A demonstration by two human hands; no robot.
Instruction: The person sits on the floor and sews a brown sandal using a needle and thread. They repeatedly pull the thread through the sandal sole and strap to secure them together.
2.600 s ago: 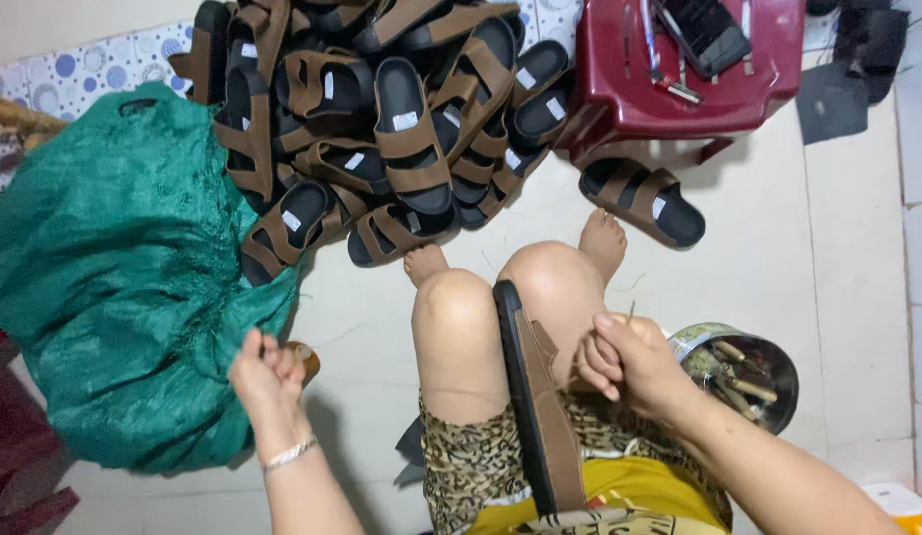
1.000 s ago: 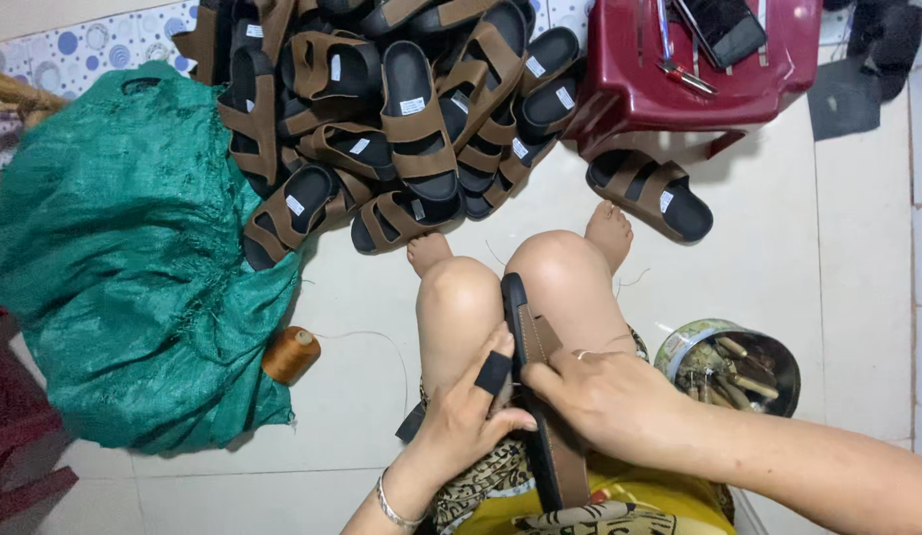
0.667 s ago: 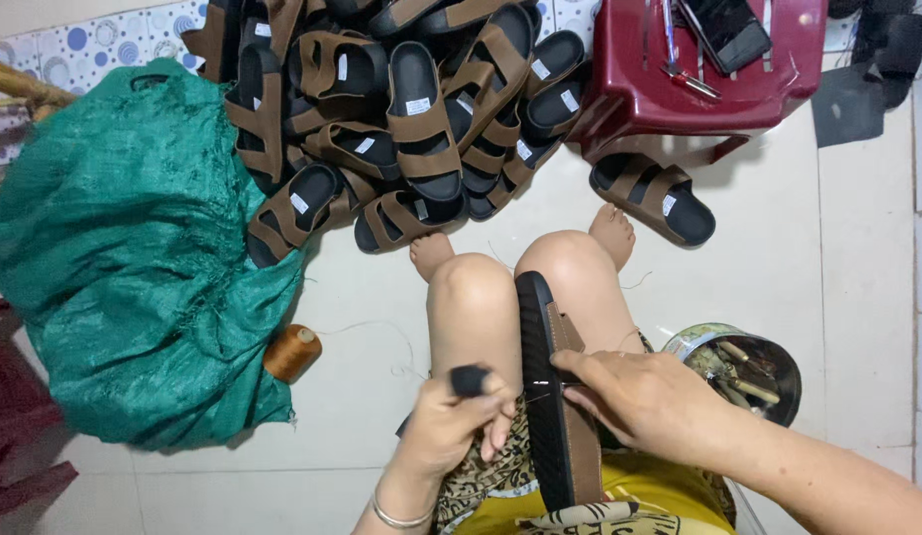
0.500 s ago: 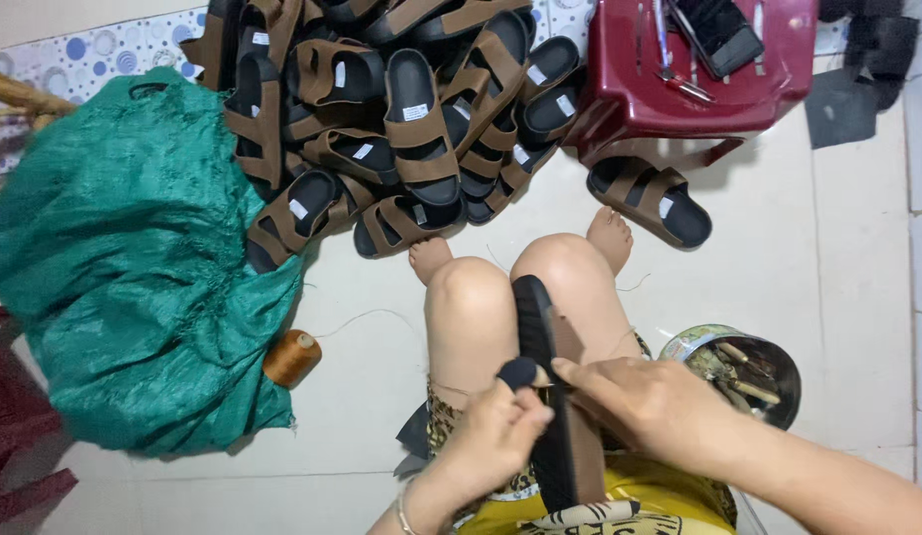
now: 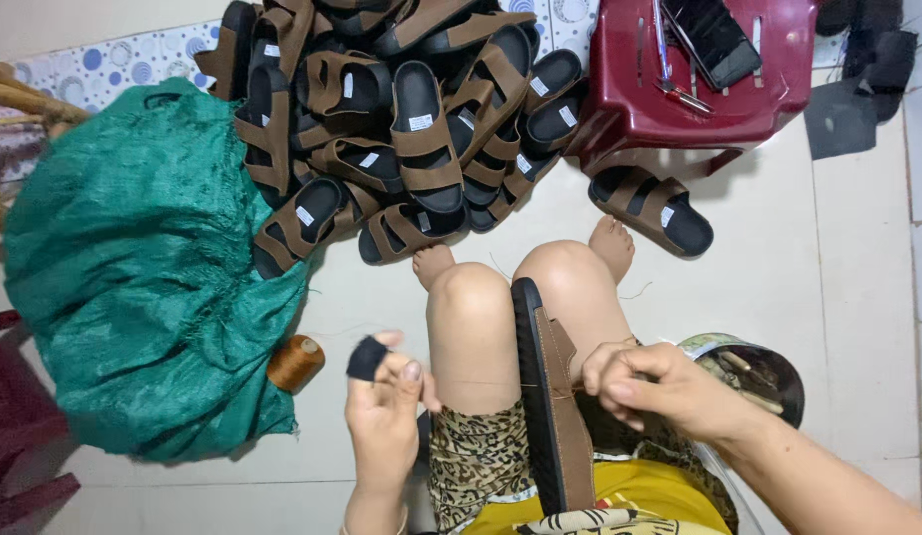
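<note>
One sandal sole [image 5: 552,396], black-edged with a brown face, stood on its side between the person's two bare knees, running from the knees back toward the lap. The right hand [image 5: 659,388] was at the sole's right side, its fingers [image 5: 619,365] pinched together against the brown face; what they pinched was too small to tell. The left hand [image 5: 384,411] was raised left of the thigh, apart from the sole, with a black guard [image 5: 367,359] over one finger and the others loosely curled. A thin thread [image 5: 486,384] ran taut across the left thigh between hand and sole.

One brown thread spool [image 5: 296,363] lay on the floor just beside the one green woven sack [image 5: 144,297]; the sack's contents were hidden. A round metal tin [image 5: 753,372] right of the right hand held small tools, not clear enough to count. A heap of at least a dozen finished brown-strapped black sandals [image 5: 401,129] lay ahead of the feet, and one more sandal [image 5: 651,210] lay apart by the one dark red plastic stool [image 5: 699,79]. On the stool rested a dark phone [image 5: 713,40] and a slim tool [image 5: 669,69].

The floor [image 5: 808,267] was pale tile, with a dotted blue-and-white mat [image 5: 134,64] at the far edge
</note>
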